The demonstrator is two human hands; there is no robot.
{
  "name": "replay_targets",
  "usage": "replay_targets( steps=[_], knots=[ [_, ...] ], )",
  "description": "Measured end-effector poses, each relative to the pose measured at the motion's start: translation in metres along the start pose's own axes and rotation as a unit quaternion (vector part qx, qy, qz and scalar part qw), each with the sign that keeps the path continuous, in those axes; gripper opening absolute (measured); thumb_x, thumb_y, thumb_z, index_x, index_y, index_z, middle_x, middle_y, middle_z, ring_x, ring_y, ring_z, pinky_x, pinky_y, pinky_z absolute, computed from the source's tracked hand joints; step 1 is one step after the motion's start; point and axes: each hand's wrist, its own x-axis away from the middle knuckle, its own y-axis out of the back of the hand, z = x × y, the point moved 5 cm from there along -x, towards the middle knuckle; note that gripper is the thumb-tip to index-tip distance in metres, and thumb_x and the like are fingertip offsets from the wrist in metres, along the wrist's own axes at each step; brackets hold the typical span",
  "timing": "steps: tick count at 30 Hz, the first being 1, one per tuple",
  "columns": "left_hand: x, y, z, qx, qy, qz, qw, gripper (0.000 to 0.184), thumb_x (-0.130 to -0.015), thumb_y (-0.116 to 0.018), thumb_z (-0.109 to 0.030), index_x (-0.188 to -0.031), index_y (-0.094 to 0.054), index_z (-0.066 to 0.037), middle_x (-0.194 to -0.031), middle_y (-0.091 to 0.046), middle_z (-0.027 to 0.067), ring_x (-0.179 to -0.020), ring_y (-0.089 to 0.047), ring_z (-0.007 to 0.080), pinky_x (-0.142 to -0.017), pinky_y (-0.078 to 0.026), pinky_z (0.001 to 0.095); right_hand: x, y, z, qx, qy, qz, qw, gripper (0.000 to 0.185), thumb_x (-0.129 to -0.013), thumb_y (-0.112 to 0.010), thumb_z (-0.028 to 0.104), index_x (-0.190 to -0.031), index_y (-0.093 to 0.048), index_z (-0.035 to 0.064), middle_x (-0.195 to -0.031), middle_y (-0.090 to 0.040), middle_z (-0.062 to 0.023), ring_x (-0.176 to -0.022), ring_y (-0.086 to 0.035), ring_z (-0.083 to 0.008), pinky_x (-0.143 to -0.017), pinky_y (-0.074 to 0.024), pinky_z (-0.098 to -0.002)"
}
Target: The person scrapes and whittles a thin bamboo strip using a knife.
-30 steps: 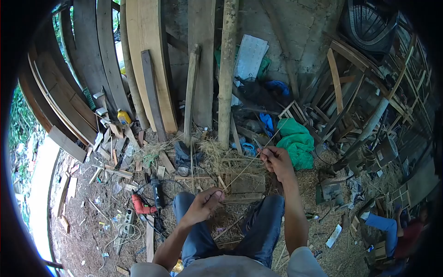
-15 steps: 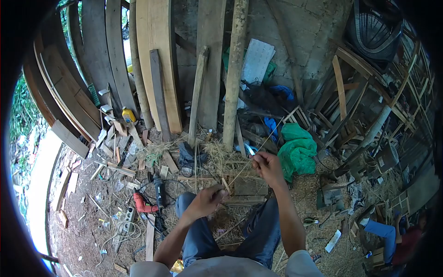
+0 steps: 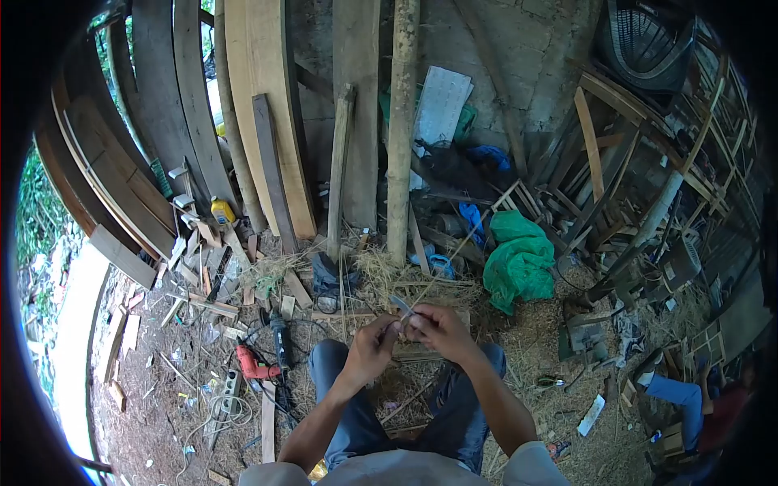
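Note:
Close together above my knees, both hands meet around a thin strip (image 3: 462, 247) that slants up to the right. My left hand (image 3: 374, 344) is closed, its fingers pinching the strip's lower part. My right hand (image 3: 439, 330) is wrapped round a knife, whose short grey blade (image 3: 400, 305) points up and left, beside the strip. The knife's handle is hidden in the fingers. Whether the blade touches the strip is too small to tell.
A red drill (image 3: 256, 363) and a power strip (image 3: 228, 390) lie at the left. Ahead are a green bag (image 3: 519, 263), a bamboo post (image 3: 400, 138) and leaning planks (image 3: 267, 97). Another person's blue-clad leg (image 3: 677, 390) shows at the lower right.
My right hand has come down and left with the knife, from well apart to right beside my left hand. My left hand stays near the same place. The view has shifted slightly.

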Motion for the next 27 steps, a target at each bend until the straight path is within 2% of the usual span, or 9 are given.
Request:
replay_targets(
  steps=[2, 6, 10, 12, 14, 16, 18, 24, 27],
  knots=[
    [0.004, 0.002, -0.004, 0.005, -0.005, 0.015, 1.000, 0.017, -0.095, -0.051, -0.014, -0.097, -0.060, 0.001, -0.065, -0.052, 0.0023, -0.051, -0.044, 0.0054, -0.042, -0.041, 0.0241, 0.001, 0.014, 0.009, -0.049, 0.010, -0.095, 0.994, 0.014, -0.095, -0.052, 0.012, -0.096, -0.062, 0.0019, -0.070, -0.058, 0.0011, -0.057, -0.046, -0.0040, -0.050, -0.0374, -0.0227],
    [0.005, -0.001, -0.002, -0.008, 0.003, 0.040, 0.999, 0.016, -0.095, -0.052, -0.013, -0.095, -0.060, 0.001, -0.068, -0.055, 0.0022, -0.053, -0.047, 0.0059, -0.046, -0.042, 0.0241, -0.009, 0.045, -0.002, -0.142, -0.050, -0.058, 0.987, 0.013, -0.094, -0.053, 0.010, -0.093, -0.063, 0.0026, -0.068, -0.057, 0.0017, -0.055, -0.046, -0.0042, -0.048, -0.0367, -0.0228],
    [0.004, 0.003, -0.012, -0.009, -0.013, 0.019, 1.000, 0.016, -0.095, -0.053, -0.013, -0.094, -0.060, 0.001, -0.071, -0.058, 0.0028, -0.058, -0.050, 0.0067, -0.053, -0.042, 0.0243, -0.004, 0.024, -0.002, -0.037, -0.021, -0.083, 0.996, 0.013, -0.094, -0.053, 0.009, -0.096, -0.063, 0.0012, -0.067, -0.055, 0.0030, -0.049, -0.040, -0.0035, -0.045, -0.0330, -0.0220],
    [0.006, 0.002, -0.015, -0.025, 0.025, 0.039, 0.999, 0.017, -0.095, -0.053, -0.013, -0.092, -0.061, 0.002, -0.073, -0.060, 0.0031, -0.062, -0.051, 0.0075, -0.057, -0.040, 0.0250, -0.007, 0.036, -0.011, -0.014, -0.032, -0.077, 0.996, 0.014, -0.095, -0.052, 0.009, -0.098, -0.063, 0.0001, -0.067, -0.053, 0.0035, -0.048, -0.038, -0.0031, -0.044, -0.0314, -0.0213],
    [0.013, -0.002, 0.001, -0.005, -0.007, 0.036, 0.999, 0.017, -0.094, -0.054, -0.013, -0.092, -0.061, 0.002, -0.072, -0.060, 0.0036, -0.062, -0.051, 0.0076, -0.057, -0.040, 0.0252, -0.018, 0.092, -0.026, -0.159, -0.008, -0.189, 0.969, 0.018, -0.095, -0.052, 0.011, -0.100, -0.063, -0.0014, -0.065, -0.050, 0.0039, -0.047, -0.035, -0.0028, -0.042, -0.0290, -0.0204],
    [0.012, 0.004, 0.001, 0.012, -0.045, 0.026, 0.999, 0.017, -0.094, -0.054, -0.013, -0.091, -0.061, 0.001, -0.072, -0.061, 0.0041, -0.063, -0.051, 0.0077, -0.057, -0.041, 0.0253, -0.016, 0.090, -0.023, -0.162, -0.011, -0.169, 0.972, 0.019, -0.096, -0.051, 0.012, -0.101, -0.063, -0.0017, -0.066, -0.050, 0.0039, -0.046, -0.034, -0.0025, -0.042, -0.0281, -0.0202],
    [0.015, 0.006, 0.007, -0.006, 0.027, 0.057, 0.998, 0.012, -0.094, -0.053, -0.010, -0.092, -0.061, 0.000, -0.072, -0.062, 0.0070, -0.062, -0.055, 0.0113, -0.057, -0.042, 0.0279, -0.013, 0.092, -0.025, -0.167, -0.020, -0.156, 0.973, 0.020, -0.096, -0.051, 0.013, -0.102, -0.062, -0.0021, -0.066, -0.049, 0.0039, -0.046, -0.034, -0.0022, -0.041, -0.0272, -0.0201],
    [0.013, 0.011, -0.002, 0.002, -0.026, 0.049, 0.998, 0.012, -0.093, -0.053, -0.009, -0.091, -0.061, 0.000, -0.070, -0.062, 0.0070, -0.058, -0.053, 0.0118, -0.055, -0.042, 0.0284, -0.021, 0.124, -0.019, -0.174, 0.003, -0.166, 0.971, 0.021, -0.096, -0.052, 0.015, -0.103, -0.061, -0.0024, -0.067, -0.050, 0.0037, -0.047, -0.032, -0.0014, -0.041, -0.0241, -0.0190],
    [0.014, 0.013, 0.004, -0.028, -0.003, 0.070, 0.997, 0.012, -0.093, -0.054, -0.009, -0.090, -0.061, 0.000, -0.068, -0.060, 0.0061, -0.056, -0.050, 0.0114, -0.054, -0.041, 0.0288, -0.023, 0.137, -0.015, -0.169, 0.024, -0.182, 0.968, 0.022, -0.095, -0.055, 0.018, -0.103, -0.061, -0.0013, -0.067, -0.052, 0.0039, -0.047, -0.033, -0.0015, -0.041, -0.0235, -0.0195]
  ],
)
